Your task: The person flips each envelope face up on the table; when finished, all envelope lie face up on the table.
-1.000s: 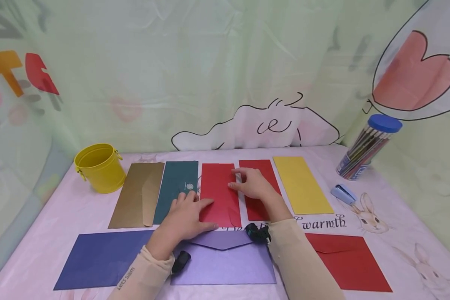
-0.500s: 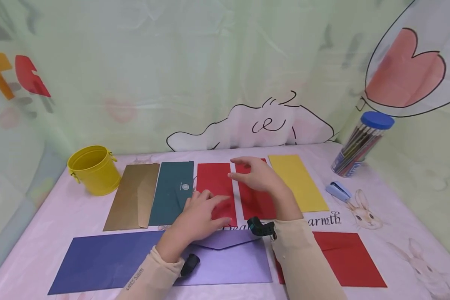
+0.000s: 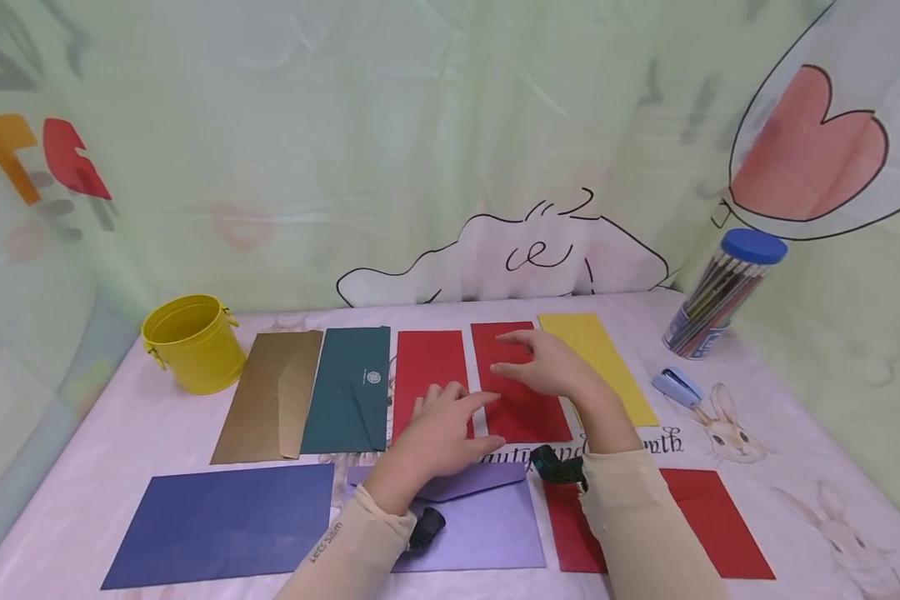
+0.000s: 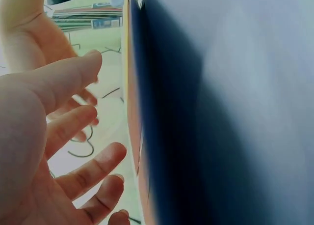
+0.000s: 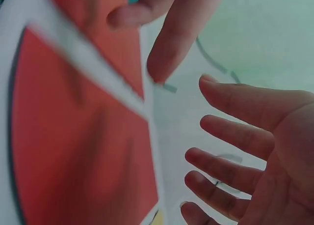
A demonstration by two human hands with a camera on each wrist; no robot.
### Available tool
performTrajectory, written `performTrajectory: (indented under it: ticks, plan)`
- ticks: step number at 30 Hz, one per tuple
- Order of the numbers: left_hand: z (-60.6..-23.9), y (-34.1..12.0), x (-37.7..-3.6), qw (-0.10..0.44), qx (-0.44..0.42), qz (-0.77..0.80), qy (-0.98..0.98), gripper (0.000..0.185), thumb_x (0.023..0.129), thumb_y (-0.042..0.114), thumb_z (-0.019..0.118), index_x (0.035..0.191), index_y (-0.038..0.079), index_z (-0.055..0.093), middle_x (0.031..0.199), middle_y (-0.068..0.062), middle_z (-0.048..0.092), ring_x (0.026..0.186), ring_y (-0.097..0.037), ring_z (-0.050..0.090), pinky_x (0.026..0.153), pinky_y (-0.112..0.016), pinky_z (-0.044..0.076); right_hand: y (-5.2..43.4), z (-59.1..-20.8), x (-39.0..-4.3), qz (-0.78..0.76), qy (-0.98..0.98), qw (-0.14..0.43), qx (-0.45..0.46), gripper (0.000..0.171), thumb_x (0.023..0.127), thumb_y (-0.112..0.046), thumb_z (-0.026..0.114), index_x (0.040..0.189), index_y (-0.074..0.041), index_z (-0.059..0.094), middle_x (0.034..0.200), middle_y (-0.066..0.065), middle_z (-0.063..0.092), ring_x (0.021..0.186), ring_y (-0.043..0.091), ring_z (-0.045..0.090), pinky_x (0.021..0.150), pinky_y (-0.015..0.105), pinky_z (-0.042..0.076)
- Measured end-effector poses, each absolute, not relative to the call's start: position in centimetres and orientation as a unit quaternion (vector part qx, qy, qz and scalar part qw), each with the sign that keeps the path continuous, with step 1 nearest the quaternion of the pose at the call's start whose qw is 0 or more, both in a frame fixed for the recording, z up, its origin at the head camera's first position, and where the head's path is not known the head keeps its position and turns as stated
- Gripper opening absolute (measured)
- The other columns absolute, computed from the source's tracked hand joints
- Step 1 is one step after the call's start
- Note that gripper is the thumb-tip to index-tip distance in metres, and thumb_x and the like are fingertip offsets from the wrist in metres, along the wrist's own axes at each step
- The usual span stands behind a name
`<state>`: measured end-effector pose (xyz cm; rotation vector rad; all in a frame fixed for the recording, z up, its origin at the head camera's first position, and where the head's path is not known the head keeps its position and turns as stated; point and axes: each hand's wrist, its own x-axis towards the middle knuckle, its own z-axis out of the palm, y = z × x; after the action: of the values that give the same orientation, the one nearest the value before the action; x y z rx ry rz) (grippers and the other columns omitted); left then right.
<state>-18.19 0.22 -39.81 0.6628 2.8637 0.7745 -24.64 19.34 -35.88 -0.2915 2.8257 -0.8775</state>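
Observation:
My left hand [image 3: 441, 429] hovers over the lower part of a red envelope [image 3: 429, 358], fingers spread and holding nothing. Its wrist crosses above a lavender envelope [image 3: 487, 533] with a pointed flap. To the right, a second red envelope [image 3: 521, 417] lies beneath my right hand [image 3: 547, 364], whose fingers are loosely bent around nothing. In the right wrist view those fingers [image 5: 228, 136] stand apart from the red paper. A yellow envelope [image 3: 622, 379] is partly hidden behind the right hand and forearm. The left wrist view has the left hand [image 4: 44, 136] with its fingers parted.
Dark green [image 3: 348, 375] and brown [image 3: 262, 400] envelopes lie left in the back row. The front row has a blue envelope [image 3: 225, 525] and another red one [image 3: 727, 525]. A yellow bucket [image 3: 198, 354], a blue stapler [image 3: 677, 386] and a pencil jar [image 3: 720, 296] stand around them.
Both hands have moved rightward. The left has gone from the green and red envelopes' edges toward the second red one; the right has left the gap between the red envelopes.

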Motion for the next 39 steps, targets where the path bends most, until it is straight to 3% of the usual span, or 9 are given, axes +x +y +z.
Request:
performTrajectory:
  ticks: [13,20,25,30,39]
  plan:
    - [-40.5,2.9,-17.9,0.059,0.163,0.257,0.951,0.067,0.082,0.042,0.080,0.143,0.027,0.059,0.124,-0.009,0.054,0.119,-0.026,0.046,0.101,-0.053,0.038,22.8,-38.5,-25.6,-0.264,0.955,0.109,-0.081,0.067,0.087,-0.026,0.078,0.146,-0.006,0.053,0.140,0.025,0.050,0.129,0.047,0.043,0.091,0.052,0.052]
    - [-40.8,3.2,-17.8,0.051,0.172,0.206,0.962,0.069,0.081,0.046,0.080,0.144,0.027,0.058,0.125,-0.008,0.053,0.115,-0.024,0.045,0.093,-0.046,0.041,22.9,-38.9,-25.5,-0.228,0.964,0.119,-0.072,0.063,0.085,-0.026,0.081,0.139,-0.004,0.059,0.133,0.026,0.053,0.125,0.047,0.039,0.089,0.054,0.051]
    - [-41.0,3.4,-17.6,0.031,0.176,0.162,0.971,0.071,0.077,0.052,0.082,0.140,0.027,0.063,0.125,-0.008,0.054,0.113,-0.024,0.047,0.091,-0.044,0.041,22.8,-38.8,-25.5,-0.228,0.964,0.113,-0.071,0.061,0.083,-0.025,0.083,0.136,-0.004,0.062,0.131,0.026,0.053,0.123,0.047,0.040,0.088,0.054,0.052]
    - [-41.0,3.5,-17.6,0.003,0.176,0.124,0.976,0.068,0.074,0.056,0.083,0.135,0.028,0.067,0.123,-0.007,0.056,0.112,-0.024,0.049,0.093,-0.044,0.041,22.7,-38.9,-25.6,-0.232,0.965,0.106,-0.066,0.069,0.082,-0.027,0.083,0.142,-0.005,0.057,0.137,0.027,0.048,0.127,0.047,0.036,0.088,0.053,0.053]
    - [-40.7,3.8,-17.2,-0.025,0.204,0.062,0.977,0.057,0.078,0.057,0.079,0.126,0.027,0.073,0.124,-0.005,0.061,0.112,-0.024,0.053,0.095,-0.044,0.043,22.9,-39.1,-25.6,-0.237,0.963,0.116,-0.054,0.071,0.083,-0.031,0.083,0.143,-0.005,0.056,0.139,0.026,0.048,0.127,0.045,0.036,0.091,0.053,0.051]
